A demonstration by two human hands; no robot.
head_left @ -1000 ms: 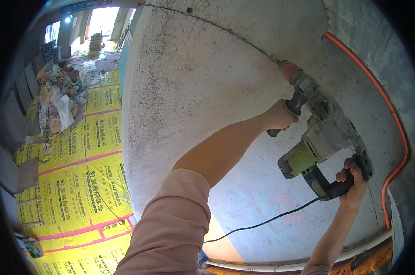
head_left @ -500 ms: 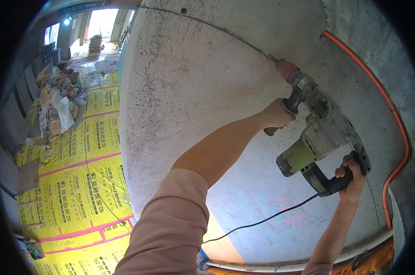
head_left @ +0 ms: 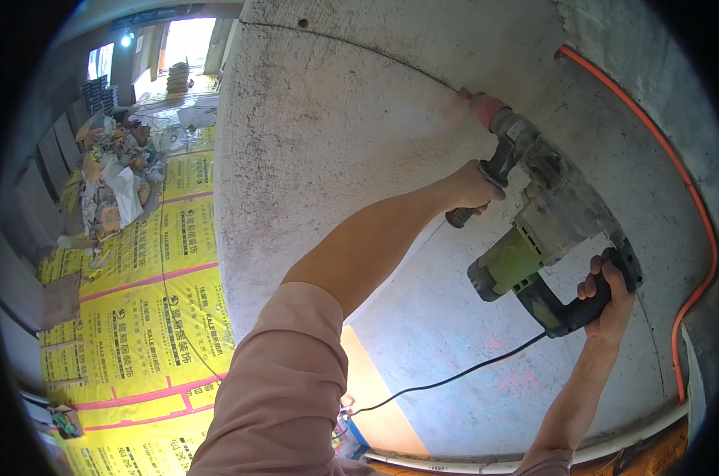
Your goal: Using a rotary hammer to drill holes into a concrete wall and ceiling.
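Observation:
My left hand (head_left: 476, 186) is closed around the side handle of a dusty grey-and-green hammer drill (head_left: 550, 194). My right hand (head_left: 609, 309) grips the black rear handle, lower and to the right, fingers curled round it. The red chuck (head_left: 488, 113) is close against the rough concrete wall (head_left: 327, 127), at a thin dark groove. Only a little of the bit shows, with orange-brown dust around that spot. A black cord (head_left: 454, 372) runs from the rear handle down to the left.
Yellow printed sheeting (head_left: 129, 293) covers the floor on the left, with a debris heap (head_left: 121, 182), leaning panels (head_left: 42, 206) and stacked sacks (head_left: 178, 79) farther back. An orange conduit (head_left: 645, 119) runs along the wall at right; a white pipe (head_left: 613, 444) follows the bottom.
The drill and both hands sit a little higher and further left in the picture, and the view has shifted slightly. The chuck looks closer to the wall, with less bit showing.

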